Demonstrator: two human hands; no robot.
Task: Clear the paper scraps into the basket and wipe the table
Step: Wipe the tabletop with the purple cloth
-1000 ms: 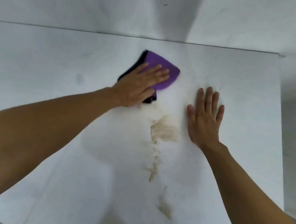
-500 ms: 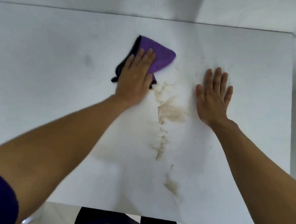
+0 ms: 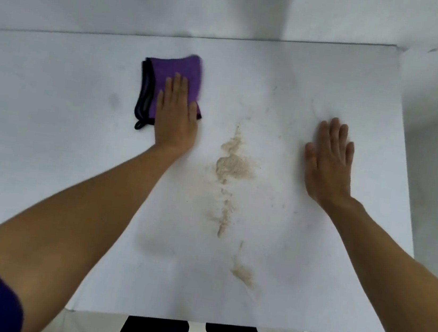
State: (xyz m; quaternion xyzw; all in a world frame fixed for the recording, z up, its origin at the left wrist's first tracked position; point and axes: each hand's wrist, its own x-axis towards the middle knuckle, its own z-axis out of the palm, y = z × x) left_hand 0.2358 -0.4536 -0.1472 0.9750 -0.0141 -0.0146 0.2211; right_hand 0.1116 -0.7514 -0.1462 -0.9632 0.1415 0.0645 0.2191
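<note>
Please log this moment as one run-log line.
phase: wiping | left hand: flat on purple cloth | right hand: flat on table | tan residue: between hands, unwiped

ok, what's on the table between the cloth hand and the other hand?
Head view: a tan powdery spill lies on the table between the left hand pressing the purple cloth and the flat right hand.

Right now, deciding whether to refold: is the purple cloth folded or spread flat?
Folded. The purple cloth shows stacked black-trimmed layers along its left edge, under the flat left hand.
</note>
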